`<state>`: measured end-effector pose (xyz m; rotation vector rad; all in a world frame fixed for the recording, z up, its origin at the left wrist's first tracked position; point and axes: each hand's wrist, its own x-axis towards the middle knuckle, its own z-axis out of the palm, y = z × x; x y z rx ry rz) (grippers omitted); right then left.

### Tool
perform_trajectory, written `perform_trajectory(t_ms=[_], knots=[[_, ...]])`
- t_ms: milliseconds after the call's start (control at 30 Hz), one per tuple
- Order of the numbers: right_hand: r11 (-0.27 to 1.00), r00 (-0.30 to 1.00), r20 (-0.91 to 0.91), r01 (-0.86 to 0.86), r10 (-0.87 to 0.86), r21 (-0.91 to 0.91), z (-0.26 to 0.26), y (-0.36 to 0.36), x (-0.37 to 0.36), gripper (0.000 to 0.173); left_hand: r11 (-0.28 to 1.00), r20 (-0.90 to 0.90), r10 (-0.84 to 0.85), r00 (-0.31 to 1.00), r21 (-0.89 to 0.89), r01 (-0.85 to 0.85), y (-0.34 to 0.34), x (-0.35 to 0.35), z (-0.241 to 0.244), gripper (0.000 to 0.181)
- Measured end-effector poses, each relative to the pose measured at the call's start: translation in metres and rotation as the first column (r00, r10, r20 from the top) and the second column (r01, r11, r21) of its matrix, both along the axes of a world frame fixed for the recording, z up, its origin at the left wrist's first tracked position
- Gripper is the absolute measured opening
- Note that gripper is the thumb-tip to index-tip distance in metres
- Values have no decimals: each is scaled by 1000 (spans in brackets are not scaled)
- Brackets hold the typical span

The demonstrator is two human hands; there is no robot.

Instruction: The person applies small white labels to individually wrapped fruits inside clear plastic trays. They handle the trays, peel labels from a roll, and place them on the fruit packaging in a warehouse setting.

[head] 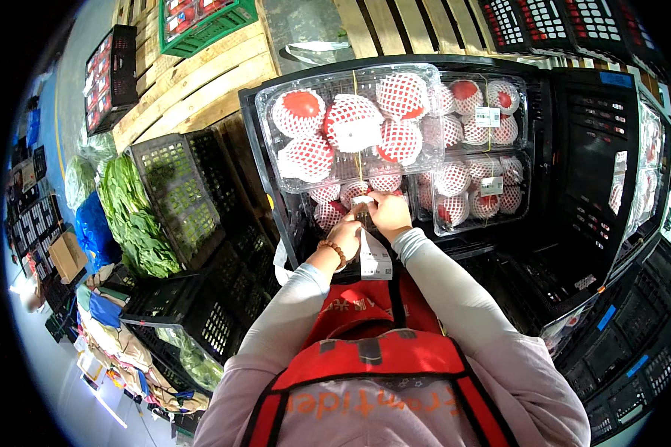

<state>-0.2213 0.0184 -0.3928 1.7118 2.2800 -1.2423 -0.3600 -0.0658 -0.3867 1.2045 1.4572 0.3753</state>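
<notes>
Both my hands meet over the near edge of a clear plastic clamshell of red fruit in white foam nets (pixel 327 193). My left hand (pixel 344 237), with a beaded bracelet at the wrist, and my right hand (pixel 390 212) pinch a small white label between their fingertips. From there a strip of printed labels (pixel 376 260) hangs down. A larger clamshell of netted red fruit (pixel 355 125), tied with a yellow band, lies just beyond my hands. Two labelled clamshells (pixel 487 117), (pixel 483 193) sit at its right in the black plastic crate (pixel 453 60).
Black crates stand at the right (pixel 587 139) and the left (pixel 173 307). Leafy greens (pixel 131 218) lie beside a grey crate (pixel 176 195). Wooden pallets (pixel 223 84) are beyond, one bearing a green crate (pixel 212 31). A blue bag (pixel 94 229) lies farther left.
</notes>
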Motion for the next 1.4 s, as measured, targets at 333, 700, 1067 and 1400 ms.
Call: perform_trajectory(t_ms=[333, 700, 1067, 1400], knots=[[696, 801, -338, 597, -494, 398, 91, 37, 95, 20, 984, 225, 175, 958, -65, -165, 19, -20, 78, 10], [399, 339, 215, 709, -916, 582, 66, 131, 177, 61, 914, 225, -147, 963, 403, 46, 51, -6, 166, 7], [463, 476, 123, 712, -871, 528, 34, 97, 184, 37, 838, 141, 9, 990, 538, -85, 22, -19, 180, 16], [648, 619, 274, 527, -736, 550, 32, 132, 177, 53, 991, 313, 76, 947, 81, -107, 22, 8, 127, 9]])
